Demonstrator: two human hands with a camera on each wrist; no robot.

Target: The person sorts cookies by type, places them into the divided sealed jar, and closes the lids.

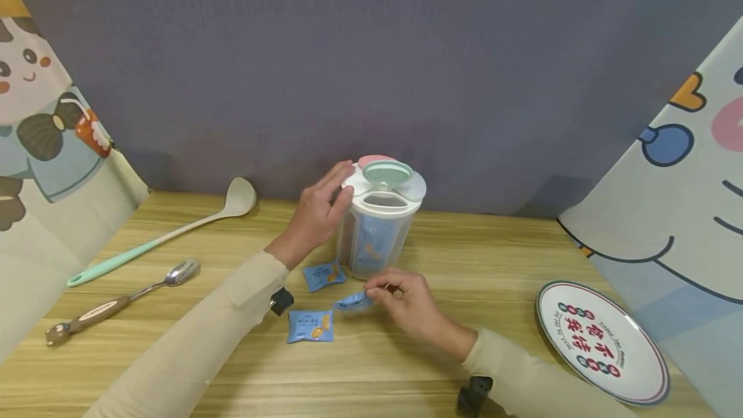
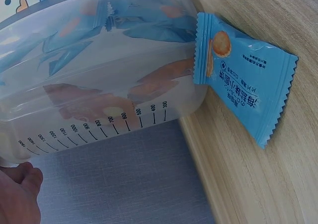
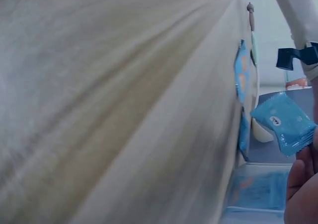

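Note:
A clear plastic canister with a white lid stands upright at the middle back; its pink and green flaps are on top. Small snack packets show through its wall, blue ones and some reddish-brown ones in the left wrist view. My left hand rests against the lid's left edge. In front of the canister my right hand pinches a blue snack packet by one end, just above the table. Two more blue packets lie on the wood, one beside the canister's base and one nearer me.
On the left lie a ladle with a mint handle and a metal spoon with a brown bear handle. A white plate with red lettering sits at the right. A grey panel rises behind the wooden table.

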